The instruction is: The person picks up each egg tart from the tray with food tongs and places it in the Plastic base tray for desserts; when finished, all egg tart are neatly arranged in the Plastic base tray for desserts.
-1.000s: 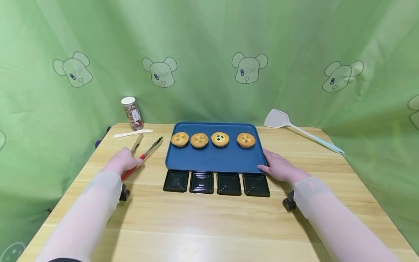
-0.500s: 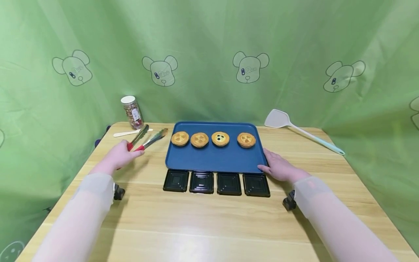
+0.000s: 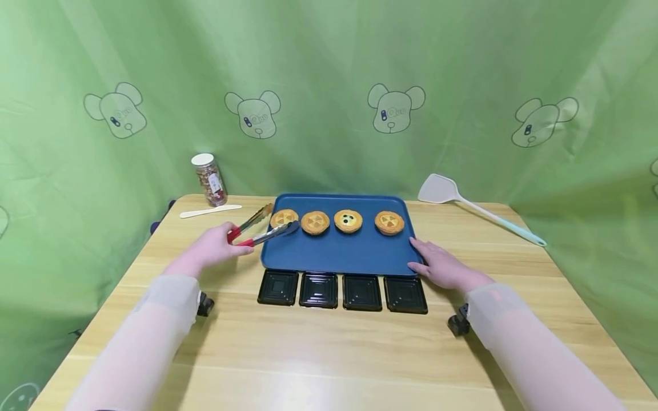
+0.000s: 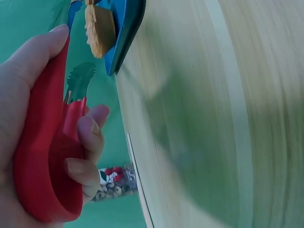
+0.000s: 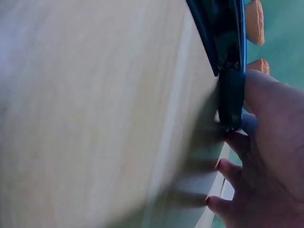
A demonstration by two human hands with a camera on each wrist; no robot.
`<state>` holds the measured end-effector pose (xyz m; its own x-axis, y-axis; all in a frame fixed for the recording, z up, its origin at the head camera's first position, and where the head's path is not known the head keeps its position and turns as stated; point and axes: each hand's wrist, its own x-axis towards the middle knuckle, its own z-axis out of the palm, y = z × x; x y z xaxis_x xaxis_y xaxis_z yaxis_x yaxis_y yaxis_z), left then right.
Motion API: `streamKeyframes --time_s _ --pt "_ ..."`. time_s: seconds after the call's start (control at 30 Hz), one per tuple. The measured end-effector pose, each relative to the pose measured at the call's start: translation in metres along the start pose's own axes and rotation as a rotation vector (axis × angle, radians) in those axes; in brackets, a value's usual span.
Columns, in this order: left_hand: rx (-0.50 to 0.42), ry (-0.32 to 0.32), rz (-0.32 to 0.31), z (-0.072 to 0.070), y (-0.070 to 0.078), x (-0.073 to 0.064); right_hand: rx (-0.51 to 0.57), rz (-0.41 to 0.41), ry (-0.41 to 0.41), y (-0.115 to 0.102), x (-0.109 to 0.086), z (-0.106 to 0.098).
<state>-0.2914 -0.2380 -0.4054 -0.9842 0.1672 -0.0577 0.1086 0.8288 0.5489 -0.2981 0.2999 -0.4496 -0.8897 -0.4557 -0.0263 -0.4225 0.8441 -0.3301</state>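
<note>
My left hand point(image 3: 213, 249) holds a pair of tongs point(image 3: 269, 234) by the red handles point(image 4: 40, 142); the jaws are spread. One tip reaches over the left part of a blue tray point(image 3: 339, 257), just in front of the leftmost pie point(image 3: 284, 217); the other is at the tray's left edge. No pie is between them. Several small round golden pies sit in a row on the tray, one with dark dots point(image 3: 348, 221). My right hand point(image 3: 443, 265) grips the tray's front right corner, thumb point(image 5: 259, 88) over the rim and other fingers along the side and down by the table.
Several square black plastic dishes point(image 3: 277, 287) line the tray's front edge. Behind the left hand stand a jar point(image 3: 209, 180) with a white lid and a white plastic knife point(image 3: 211, 211). A spatula point(image 3: 483, 211) lies at the right. A green curtain point(image 3: 329, 154) closes the back.
My left hand has lifted the tongs off the table and carried them right, so their tips now reach the tray's left side. The right hand keeps its place at the tray corner.
</note>
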Motion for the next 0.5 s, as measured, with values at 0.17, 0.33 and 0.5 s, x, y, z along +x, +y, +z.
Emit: streamKeyframes --time_s 0.17,0.33,0.5 --pt "0.027 -0.013 0.012 0.006 0.004 0.006 0.001 0.014 -0.012 -0.006 -0.001 -0.003" --pt "0.038 -0.005 0.009 0.010 0.006 0.010 -0.004 0.016 -0.018 -0.009 -0.002 -0.005" --pt "0.037 -0.010 -0.012 0.012 0.008 0.012 -0.002 0.007 0.003 -0.008 -0.002 -0.004"
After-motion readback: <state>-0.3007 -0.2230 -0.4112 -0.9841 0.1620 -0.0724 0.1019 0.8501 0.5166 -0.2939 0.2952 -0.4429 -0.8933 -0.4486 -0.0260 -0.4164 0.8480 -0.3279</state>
